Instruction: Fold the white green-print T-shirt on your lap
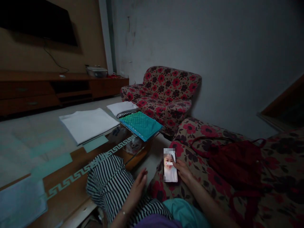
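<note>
My right hand (184,171) is closed around a smartphone (171,171), its thumb over the lit screen. The phone is held upright above the edge of the floral sofa seat. My left hand (140,183) holds nothing, its fingers loosely stretched out beside a black-and-white striped cloth (110,175). That cloth spreads from the glass-topped table's edge across my lap. Purple fabric (156,221) and teal fabric (184,210) also show at my lap.
On the glass table (78,172) lie a folded white cloth (89,123), another white one (122,108), and a folded green-blue cloth (142,124). A red bag (235,161) rests on the sofa to my right. A floral armchair (163,91) stands beyond the table.
</note>
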A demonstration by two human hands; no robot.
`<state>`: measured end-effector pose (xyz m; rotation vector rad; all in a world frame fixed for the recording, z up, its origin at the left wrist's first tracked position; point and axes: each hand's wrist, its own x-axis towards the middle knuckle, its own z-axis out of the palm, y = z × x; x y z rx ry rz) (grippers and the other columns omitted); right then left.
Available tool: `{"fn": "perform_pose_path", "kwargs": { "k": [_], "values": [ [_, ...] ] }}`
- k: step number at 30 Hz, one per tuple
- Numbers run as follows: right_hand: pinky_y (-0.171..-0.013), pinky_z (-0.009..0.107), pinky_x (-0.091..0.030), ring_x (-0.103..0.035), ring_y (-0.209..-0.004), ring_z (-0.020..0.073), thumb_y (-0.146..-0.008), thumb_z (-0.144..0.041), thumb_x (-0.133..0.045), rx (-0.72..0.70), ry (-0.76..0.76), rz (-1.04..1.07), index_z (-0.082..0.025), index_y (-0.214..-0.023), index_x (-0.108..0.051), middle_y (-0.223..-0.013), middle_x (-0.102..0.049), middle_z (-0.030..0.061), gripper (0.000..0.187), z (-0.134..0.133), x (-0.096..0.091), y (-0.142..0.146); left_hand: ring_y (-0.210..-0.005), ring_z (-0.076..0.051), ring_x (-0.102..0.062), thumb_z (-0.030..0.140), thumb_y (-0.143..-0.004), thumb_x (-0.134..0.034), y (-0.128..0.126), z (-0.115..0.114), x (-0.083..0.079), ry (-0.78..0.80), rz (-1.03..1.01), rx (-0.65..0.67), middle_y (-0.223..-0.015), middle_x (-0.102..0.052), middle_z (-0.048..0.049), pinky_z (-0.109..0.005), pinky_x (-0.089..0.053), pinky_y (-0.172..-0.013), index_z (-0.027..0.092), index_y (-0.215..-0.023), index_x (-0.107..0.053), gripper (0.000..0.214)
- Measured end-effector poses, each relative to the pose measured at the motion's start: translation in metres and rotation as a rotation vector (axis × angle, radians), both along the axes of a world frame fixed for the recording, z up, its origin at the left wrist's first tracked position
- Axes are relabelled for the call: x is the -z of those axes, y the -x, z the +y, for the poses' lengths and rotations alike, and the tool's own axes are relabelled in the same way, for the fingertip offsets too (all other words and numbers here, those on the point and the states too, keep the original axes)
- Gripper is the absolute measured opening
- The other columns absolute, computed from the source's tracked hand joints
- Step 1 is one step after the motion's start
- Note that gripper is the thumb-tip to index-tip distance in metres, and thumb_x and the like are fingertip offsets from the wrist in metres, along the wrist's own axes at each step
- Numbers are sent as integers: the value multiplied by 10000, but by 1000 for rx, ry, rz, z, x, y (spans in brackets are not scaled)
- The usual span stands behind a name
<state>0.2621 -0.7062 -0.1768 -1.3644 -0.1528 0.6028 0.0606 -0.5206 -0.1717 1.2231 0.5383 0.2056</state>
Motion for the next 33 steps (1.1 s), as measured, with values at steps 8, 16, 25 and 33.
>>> {"fn": "perform_pose_path", "kwargs": {
  "k": [8,16,25,33],
  "values": [
    [-988,393,-422,-598,-1087,225,-760,-406,-691,-146,-305,234,-215,-1122,-617,-1176,-650,65,417,68,5,70,-942,-274,-641,457,-863,-526,-8,-23,20,657,-178,148,-1177,-599,-169,-338,-569,-640,192,-1293,-468,508],
    [-923,404,-463,-658,-933,208,-775,-370,-688,-184,-280,418,-191,-988,-661,-1017,-710,60,280,78,27,64,-893,-251,-649,409,-865,-543,-5,-15,39,730,-183,72,-1119,-620,-136,-341,-586,-602,183,-1197,-541,402],
    [-929,408,-452,-646,-958,231,-733,-405,-717,-229,-215,378,-221,-960,-666,-1002,-705,49,296,82,25,62,-870,-242,-655,426,-865,-538,-6,-10,40,757,-177,57,-1108,-625,-137,-333,-581,-591,185,-1210,-532,420],
    [-936,432,-449,-641,-969,234,-757,-434,-688,-213,-225,451,-181,-1012,-649,-1035,-699,76,362,83,30,65,-849,-225,-653,432,-875,-520,-4,-10,44,765,-181,72,-1070,-637,-126,-330,-583,-600,187,-1208,-541,414]
  ]
}}
